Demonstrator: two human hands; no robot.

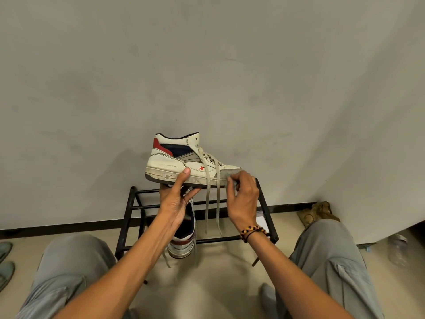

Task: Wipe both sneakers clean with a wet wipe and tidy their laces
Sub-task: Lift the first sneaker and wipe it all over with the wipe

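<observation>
Plain grey wall ahead, pale floor below, and a black metal shoe rack (266, 210) standing against the skirting. The person sits before it, knees apart.

Up in the air goes the first sneaker (184, 161), a white high-top with a red heel patch, held side-on: its long axis runs straight across, heel to the person's left, toe to their right. The left hand (177, 196) is the grip underneath, palm cradling the sole near the middle, thumb pressed up against the dirty midsole. So the shoe sits just above and beyond that hand.

Over at the toe end, the right hand (243, 194) is clenched on a small greyish wet wipe (227, 176), pinched in the fingertips and pressed onto the toe's side. That hand is clearly the nearer one to the toe.

The laces (212, 199) hang undone, two loose ends dangling between the hands down toward the rack.

The second sneaker (184, 238) waits on the rack below the left wrist, heel toward us.

My guess: the wipe has the whole scuffed midsole to travel leftward, toe to heel.
</observation>
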